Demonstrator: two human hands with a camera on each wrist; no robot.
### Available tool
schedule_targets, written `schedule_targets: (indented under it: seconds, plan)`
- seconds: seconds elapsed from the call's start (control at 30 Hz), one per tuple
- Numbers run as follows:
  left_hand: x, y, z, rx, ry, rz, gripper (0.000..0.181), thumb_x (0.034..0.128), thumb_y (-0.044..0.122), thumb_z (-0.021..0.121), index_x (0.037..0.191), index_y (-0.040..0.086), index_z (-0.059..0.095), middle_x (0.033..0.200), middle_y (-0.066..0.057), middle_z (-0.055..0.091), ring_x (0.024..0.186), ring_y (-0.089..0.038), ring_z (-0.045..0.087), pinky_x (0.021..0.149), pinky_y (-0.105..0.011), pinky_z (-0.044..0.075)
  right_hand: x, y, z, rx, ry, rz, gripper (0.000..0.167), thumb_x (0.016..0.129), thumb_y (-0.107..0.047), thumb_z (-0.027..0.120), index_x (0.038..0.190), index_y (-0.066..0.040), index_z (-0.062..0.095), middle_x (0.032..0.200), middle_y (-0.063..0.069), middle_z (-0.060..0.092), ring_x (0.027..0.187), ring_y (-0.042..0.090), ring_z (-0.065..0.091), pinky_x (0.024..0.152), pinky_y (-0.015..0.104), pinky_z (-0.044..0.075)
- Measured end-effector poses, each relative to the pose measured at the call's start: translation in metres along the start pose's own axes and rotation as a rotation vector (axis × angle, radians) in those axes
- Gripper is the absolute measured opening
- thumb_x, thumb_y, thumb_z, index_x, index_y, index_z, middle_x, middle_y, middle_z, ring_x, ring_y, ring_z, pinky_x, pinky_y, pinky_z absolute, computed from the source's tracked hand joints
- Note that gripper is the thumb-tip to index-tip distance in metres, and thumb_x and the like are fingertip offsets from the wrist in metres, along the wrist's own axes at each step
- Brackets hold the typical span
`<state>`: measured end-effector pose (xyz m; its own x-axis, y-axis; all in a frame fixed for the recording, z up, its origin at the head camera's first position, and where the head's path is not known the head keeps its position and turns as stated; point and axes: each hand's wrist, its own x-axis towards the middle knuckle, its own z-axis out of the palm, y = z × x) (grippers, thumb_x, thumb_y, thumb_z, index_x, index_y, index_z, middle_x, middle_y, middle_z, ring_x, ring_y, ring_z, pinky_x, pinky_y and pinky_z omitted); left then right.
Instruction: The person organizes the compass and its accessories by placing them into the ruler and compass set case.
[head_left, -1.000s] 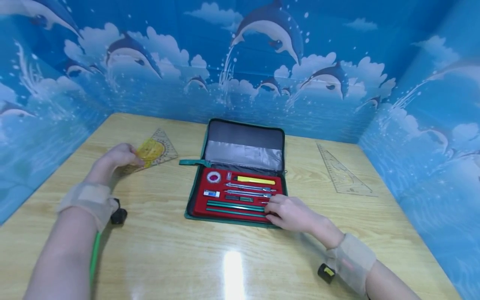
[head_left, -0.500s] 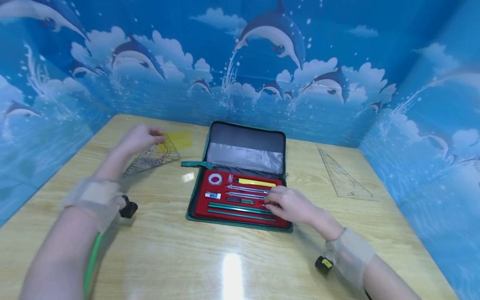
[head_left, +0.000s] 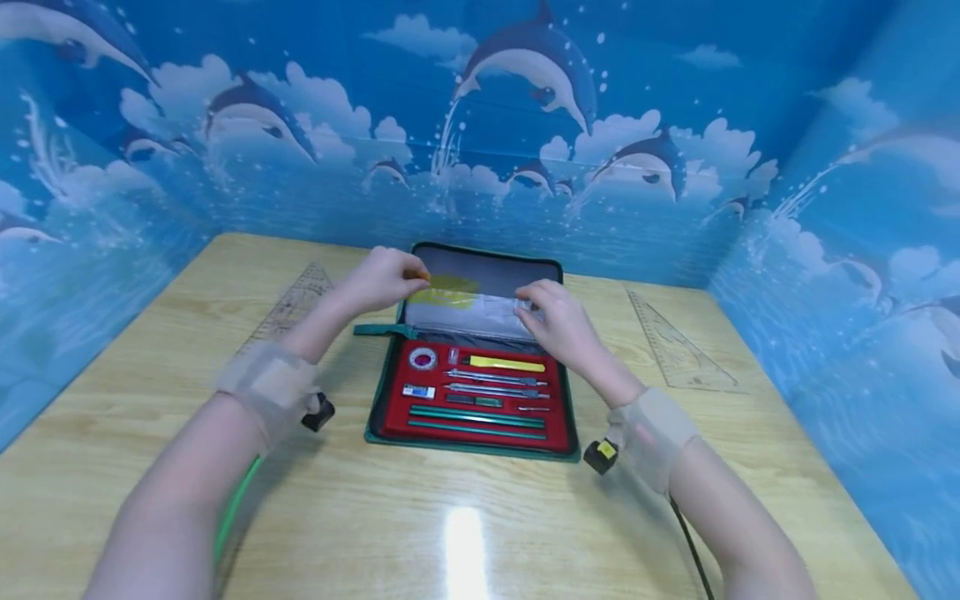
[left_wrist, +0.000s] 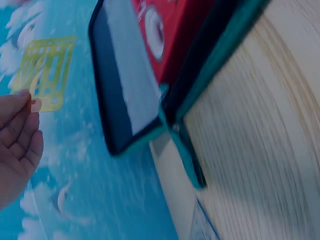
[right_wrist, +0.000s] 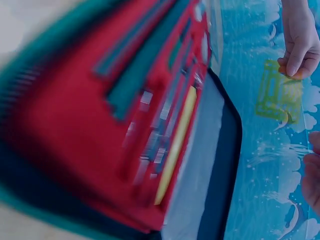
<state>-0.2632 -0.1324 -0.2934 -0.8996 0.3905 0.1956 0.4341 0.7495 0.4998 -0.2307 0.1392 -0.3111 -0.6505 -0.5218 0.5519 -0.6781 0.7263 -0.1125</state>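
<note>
Drawing template [head_left: 453, 292], one, flat, see-through yellow, pierced with cut-out shapes; probably plastic, light, fairly stiff but springy if bowed. Surface likely smooth and inclined to slide between dry fingertips; thin bridges between the cut-outs would probably be the first to crack under bending. Best hold: a pinch on the plain border, near a corner or along an edge, without folding the sheet. Position: extending from the fingertips of the left hand [head_left: 381, 277] toward the right hand [head_left: 557, 323], between the two, raised and apart from the case in the wrist views. Left hand: thumb and fingers closed in a pinch on one end of the template. Right hand: fingers loosely bent, thumb a little apart from them, nothing seen in its grasp, well apart from the template. Case [head_left: 472, 451], green-edged, lying unfolded in front of both hands; clear pocket [head_left: 446, 318] in its lid, below and between the hands; red tray [head_left: 557, 427] nearer the person than either hand. Transparent set square [head_left: 303, 292], on the desk [head_left: 360, 508], left of the left hand, partly covered by that arm.
</note>
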Motion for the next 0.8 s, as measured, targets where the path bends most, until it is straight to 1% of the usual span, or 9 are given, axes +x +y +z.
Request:
schedule_targets:
  seconds: [0.07,0.13,0.2,0.27,0.37,0.43,0.53,0.67,0.8]
  plan:
    - [0.007,0.005,0.008,0.031,0.009,0.049,0.019,0.0918,0.012,0.058,0.105,0.002,0.068,0.096,-0.010,0.067,0.087,-0.021,0.062,0.074,-0.034,0.051,0.013,0.002,0.001,-0.010,-0.012,0.006,0.023,0.086,-0.010,0.066,0.106,0.000,0.066,0.101,0.013,0.064,0.086,0.023,0.059,0.072,0.033,0.050]
    - [0.013,0.008,0.016,0.046,0.026,0.092,0.018,0.0917,0.013,0.059,0.103,0.003,0.069,0.094,-0.010,0.067,0.085,-0.020,0.062,0.074,-0.034,0.051,0.023,0.003,0.003,-0.025,-0.048,0.015,0.021,0.087,-0.012,0.065,0.106,-0.001,0.067,0.101,0.012,0.064,0.087,0.022,0.059,0.073,0.034,0.049]
    - [0.018,0.009,0.023,0.043,0.048,0.115,0.018,0.0918,0.013,0.059,0.102,0.003,0.069,0.094,-0.010,0.068,0.084,-0.020,0.062,0.073,-0.033,0.051,0.031,0.005,0.006,-0.039,-0.084,0.019,0.017,0.089,-0.012,0.063,0.102,-0.003,0.069,0.097,0.010,0.066,0.086,0.022,0.060,0.074,0.034,0.049]
    - [0.022,0.008,0.027,0.028,0.075,0.127,0.018,0.0918,0.013,0.059,0.102,0.002,0.069,0.094,-0.010,0.068,0.084,-0.020,0.062,0.072,-0.033,0.051,0.036,0.008,0.010,-0.047,-0.101,0.019,0.014,0.090,-0.012,0.062,0.098,-0.004,0.070,0.094,0.009,0.066,0.086,0.021,0.060,0.075,0.034,0.048]
    - [0.026,0.006,0.032,0.001,0.100,0.123,0.018,0.0915,0.012,0.059,0.102,0.002,0.069,0.093,-0.010,0.068,0.083,-0.019,0.063,0.071,-0.032,0.051,0.039,0.012,0.016,-0.062,-0.067,0.011,0.015,0.089,-0.012,0.062,0.100,-0.005,0.069,0.096,0.009,0.065,0.090,0.023,0.059,0.079,0.035,0.047]
    - [0.029,0.004,0.033,-0.011,0.105,0.125,0.018,0.0914,0.012,0.059,0.101,0.002,0.069,0.092,-0.010,0.068,0.082,-0.019,0.063,0.071,-0.032,0.051,0.040,0.014,0.019,-0.075,-0.030,0.005,0.019,0.089,-0.012,0.063,0.105,-0.004,0.067,0.101,0.010,0.063,0.095,0.024,0.057,0.082,0.036,0.046]
    - [0.033,0.004,0.034,-0.034,0.098,0.130,0.018,0.0915,0.012,0.059,0.102,0.001,0.069,0.093,-0.011,0.068,0.082,-0.020,0.063,0.072,-0.033,0.051,0.046,0.017,0.022,-0.110,-0.001,-0.010,0.021,0.087,-0.014,0.065,0.106,-0.005,0.066,0.101,0.009,0.063,0.095,0.024,0.057,0.081,0.036,0.046]
    - [0.040,0.006,0.033,-0.054,0.102,0.123,0.019,0.0919,0.013,0.058,0.103,0.002,0.069,0.095,-0.011,0.068,0.083,-0.020,0.063,0.073,-0.033,0.050,0.055,0.018,0.023,-0.138,-0.037,-0.009,0.014,0.088,-0.016,0.065,0.098,-0.008,0.070,0.090,0.006,0.065,0.085,0.021,0.058,0.073,0.033,0.048]
    - [0.046,0.003,0.035,-0.075,0.108,0.067,0.020,0.0918,0.018,0.059,0.102,0.003,0.069,0.096,-0.009,0.067,0.084,-0.019,0.062,0.072,-0.033,0.050,0.059,0.021,0.024,-0.117,-0.084,0.021,0.014,0.090,-0.016,0.061,0.096,-0.008,0.071,0.088,0.006,0.065,0.082,0.021,0.059,0.071,0.033,0.049]
